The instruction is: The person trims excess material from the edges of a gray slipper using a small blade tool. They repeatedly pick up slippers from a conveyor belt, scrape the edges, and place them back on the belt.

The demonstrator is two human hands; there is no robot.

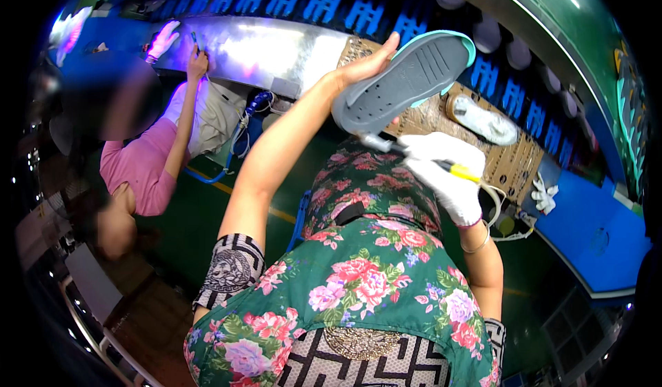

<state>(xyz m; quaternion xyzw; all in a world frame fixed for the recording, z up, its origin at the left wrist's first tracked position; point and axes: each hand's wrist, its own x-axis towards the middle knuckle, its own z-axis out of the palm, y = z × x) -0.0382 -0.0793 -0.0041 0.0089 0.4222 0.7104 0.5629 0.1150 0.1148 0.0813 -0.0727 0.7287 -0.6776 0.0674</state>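
My bare left hand [369, 66] grips a grey shoe sole [407, 80] with a teal rim along its edge, holding it up tilted with the slotted and dotted face toward me. In my right hand [448, 166], which wears a white glove, is a slim brush-like tool [376, 143] with a pale head and a yellow part by the palm. Motion smears the tool, so its exact kind is unclear. Its head is at the sole's near end; whether they touch I cannot tell. Beyond the glove, a whitish shoe-shaped piece [483, 119] lies on brown cardboard [510, 173].
A white glove [545, 194] lies on the blue tabletop [593, 228] at right, near pale cables [514, 235]. A conveyor with blue-lit shapes [321, 6] runs along the back. At left, a co-worker in a pink top [141, 170] works at the metal bench [276, 49].
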